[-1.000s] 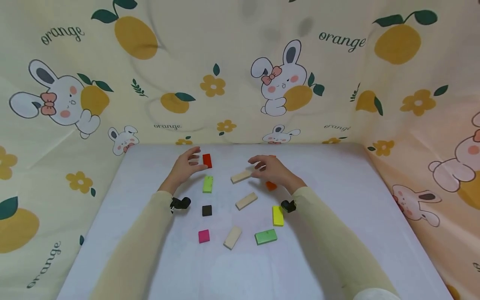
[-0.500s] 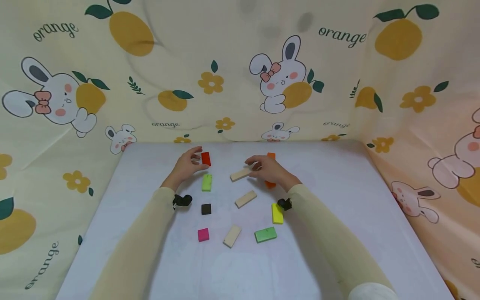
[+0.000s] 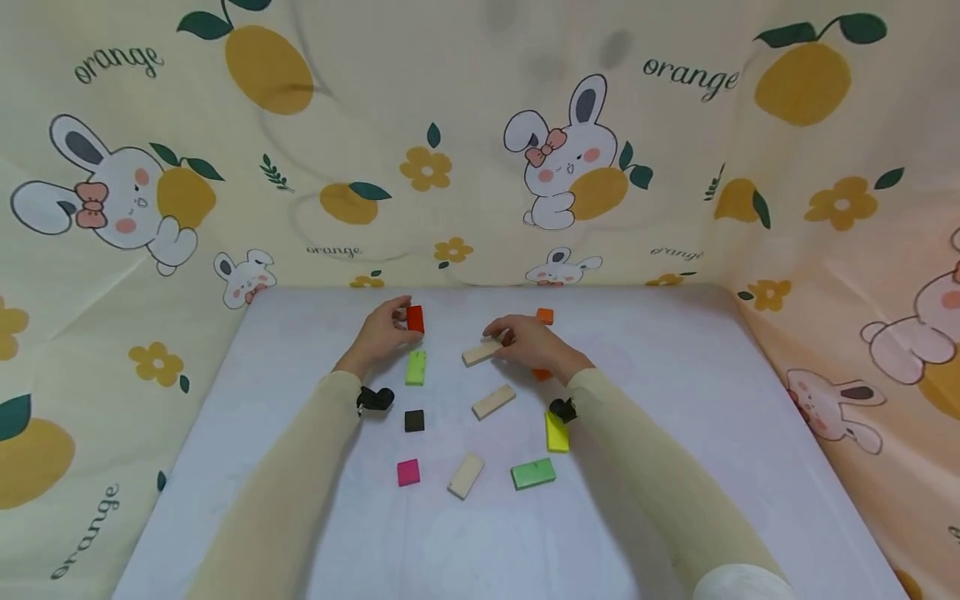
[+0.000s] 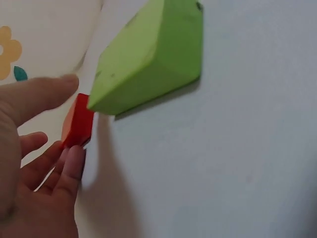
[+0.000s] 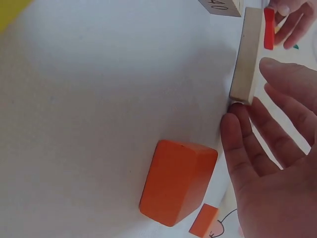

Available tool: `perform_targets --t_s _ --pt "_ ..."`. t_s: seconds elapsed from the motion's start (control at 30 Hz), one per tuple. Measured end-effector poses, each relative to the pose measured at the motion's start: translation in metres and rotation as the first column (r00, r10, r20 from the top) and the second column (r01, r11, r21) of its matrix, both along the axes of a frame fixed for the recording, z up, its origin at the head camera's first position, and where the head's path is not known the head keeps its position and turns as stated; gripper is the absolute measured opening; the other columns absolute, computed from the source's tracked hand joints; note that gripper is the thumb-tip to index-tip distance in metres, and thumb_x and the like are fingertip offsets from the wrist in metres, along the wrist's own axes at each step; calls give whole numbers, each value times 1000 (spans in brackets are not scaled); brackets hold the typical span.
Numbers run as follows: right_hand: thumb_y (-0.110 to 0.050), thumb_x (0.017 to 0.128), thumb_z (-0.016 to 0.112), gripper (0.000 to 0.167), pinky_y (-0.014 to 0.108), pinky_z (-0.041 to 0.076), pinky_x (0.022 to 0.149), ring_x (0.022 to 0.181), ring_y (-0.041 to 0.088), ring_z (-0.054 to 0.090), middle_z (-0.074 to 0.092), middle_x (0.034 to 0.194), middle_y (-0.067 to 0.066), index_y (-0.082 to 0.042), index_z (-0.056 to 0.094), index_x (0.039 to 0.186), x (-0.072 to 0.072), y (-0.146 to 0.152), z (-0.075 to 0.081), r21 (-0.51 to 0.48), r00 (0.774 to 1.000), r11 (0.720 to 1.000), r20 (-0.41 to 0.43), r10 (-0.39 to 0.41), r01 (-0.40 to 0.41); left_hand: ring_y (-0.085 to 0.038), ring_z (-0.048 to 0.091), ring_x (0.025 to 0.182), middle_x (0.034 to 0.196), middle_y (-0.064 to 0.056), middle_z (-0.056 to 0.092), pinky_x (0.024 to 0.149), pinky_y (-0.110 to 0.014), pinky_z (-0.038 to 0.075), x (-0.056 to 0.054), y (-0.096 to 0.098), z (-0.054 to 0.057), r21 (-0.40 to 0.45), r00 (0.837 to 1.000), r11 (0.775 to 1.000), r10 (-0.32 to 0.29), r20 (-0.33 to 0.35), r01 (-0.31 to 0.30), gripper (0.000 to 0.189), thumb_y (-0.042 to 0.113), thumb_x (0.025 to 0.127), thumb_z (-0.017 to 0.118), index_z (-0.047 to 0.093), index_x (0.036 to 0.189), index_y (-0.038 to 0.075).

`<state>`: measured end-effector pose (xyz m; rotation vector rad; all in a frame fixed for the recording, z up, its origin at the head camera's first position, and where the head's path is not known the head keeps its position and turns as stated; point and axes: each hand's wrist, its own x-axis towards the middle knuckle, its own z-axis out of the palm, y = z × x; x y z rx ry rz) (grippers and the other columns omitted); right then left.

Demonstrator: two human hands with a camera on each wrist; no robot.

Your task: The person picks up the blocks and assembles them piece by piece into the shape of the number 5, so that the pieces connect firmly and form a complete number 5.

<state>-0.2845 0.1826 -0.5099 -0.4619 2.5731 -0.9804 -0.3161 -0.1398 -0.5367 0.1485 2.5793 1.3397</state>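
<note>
Red block (image 4: 78, 121): smooth, painted look, low sheen. Light green block (image 4: 138, 59): paint-like coat, mostly smooth, matt, small dark nicks. Orange block (image 5: 171, 183): smooth, satin-matt, softened edges. Pale block (image 5: 247, 54): bare-looking wood, smooth, matt. Black block (image 3: 414, 421): dull finish. Table surface (image 3: 480, 550): white, smooth, matt, fine make-up unclear. Backdrop (image 3: 465, 83): thin, printed sheet, matt, lightly creased; cloth or plastic, cannot tell. Sleeves (image 3: 652, 467): soft matt cloth.

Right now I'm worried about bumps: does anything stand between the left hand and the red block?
Nothing visible does: the left hand is close beside the red block. The lime block lies apart, on the near side.
</note>
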Motion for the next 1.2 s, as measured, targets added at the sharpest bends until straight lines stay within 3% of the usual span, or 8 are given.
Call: perform_targets --t_s 0.2,0.57,0.83,1.2 --pt "-12 99 81 39 40 53 97 109 25 60 69 119 1 -18 74 137 1 0 -2 6 1000 1000 3 -14 14 -35 53 123 145 -17 55 110 -53 47 0 4 -6 25 999 999 39 13 -40 82 13 94 82 42 166 11" --pt "-12 99 81 37 40 53 97 107 26 60 69 117 3 -15 75 136 -2 -1 -7 17 999 999 5 -34 34 -35 53 122 144 -18 56 111 -51 47 0 10 -6 15 996 996 93 -1 -93 75 4 97 78 45 164 9" --pt "-13 99 81 32 38 52 94 103 24 59 69 115 1 -18 79 131 -4 0 -10 9 999 999 0 -36 36 -35 52 124 145 -19 55 113 -50 46 -2 8 -7 -24 997 997 73 -13 -73 75 4 96 79 46 163 7" --pt "-11 99 81 30 39 53 96 104 24 60 71 116 1 -15 80 129 -4 -1 -7 21 1000 999 -3 -29 29 -36 51 123 146 -20 53 112 -52 45 -6 2 -5 -56 1000 998 -8 -26 7 69 4 95 80 53 158 4"
